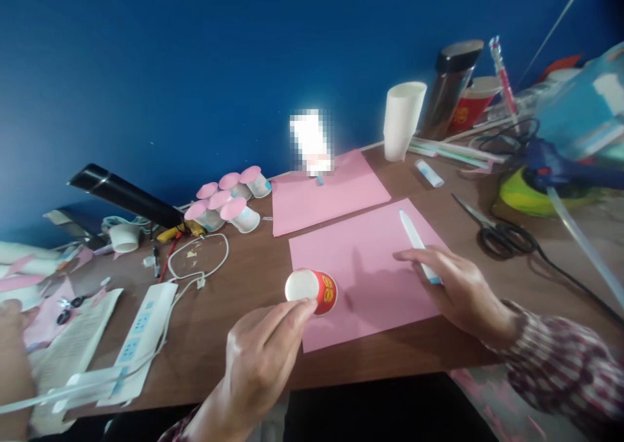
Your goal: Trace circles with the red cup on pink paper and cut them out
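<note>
My left hand (273,338) pinches a small red paper cup (328,292) with gold marks. The cup is tipped on its side, its round white end turned to the left, over the near left edge of a pink paper sheet (370,312). Above the right part of that sheet, my right hand (451,283) has its fingers around a white marker (412,231) with a blue end. The marker points away from me. Where the right thumb rests is partly hidden.
Pink-topped paper cups (241,214) cluster back left, beside a power strip (139,344) and cables. Another pink stack (326,201) lies behind. Scissors (502,234), a glue stick (429,173), white cups (402,120) and a glue gun (560,166) are right. Another person's arm (14,357) shows far left.
</note>
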The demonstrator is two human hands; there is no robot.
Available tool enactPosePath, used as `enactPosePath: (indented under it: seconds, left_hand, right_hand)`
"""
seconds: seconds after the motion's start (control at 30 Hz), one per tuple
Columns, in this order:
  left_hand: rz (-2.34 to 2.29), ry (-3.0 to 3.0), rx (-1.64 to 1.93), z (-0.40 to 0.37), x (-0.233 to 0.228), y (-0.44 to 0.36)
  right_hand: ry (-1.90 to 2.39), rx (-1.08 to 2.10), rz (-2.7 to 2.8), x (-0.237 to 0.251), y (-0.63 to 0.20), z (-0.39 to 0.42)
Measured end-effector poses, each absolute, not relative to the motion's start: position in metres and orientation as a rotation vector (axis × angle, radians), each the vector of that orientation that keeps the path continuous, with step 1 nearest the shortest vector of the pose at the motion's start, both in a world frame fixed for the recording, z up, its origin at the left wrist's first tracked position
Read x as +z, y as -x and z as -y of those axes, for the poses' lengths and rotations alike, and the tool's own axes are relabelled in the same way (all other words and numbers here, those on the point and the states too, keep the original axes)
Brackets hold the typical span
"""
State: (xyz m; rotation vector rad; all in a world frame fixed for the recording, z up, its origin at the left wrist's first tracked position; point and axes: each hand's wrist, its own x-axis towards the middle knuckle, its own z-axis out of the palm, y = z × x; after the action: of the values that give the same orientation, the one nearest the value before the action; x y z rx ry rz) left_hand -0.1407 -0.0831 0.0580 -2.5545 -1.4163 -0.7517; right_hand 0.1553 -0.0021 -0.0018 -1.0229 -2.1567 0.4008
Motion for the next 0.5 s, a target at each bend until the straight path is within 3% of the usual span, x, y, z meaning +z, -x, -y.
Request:
enactPosePath:
  seconds: [0.5]
  left_hand:
    - [1.400,2.558,-0.691,0.0806,0.0553,0.1340]
  right_hand:
    - [1.076,0.381,2.065,-0.0019,-0.1594,0.0010]
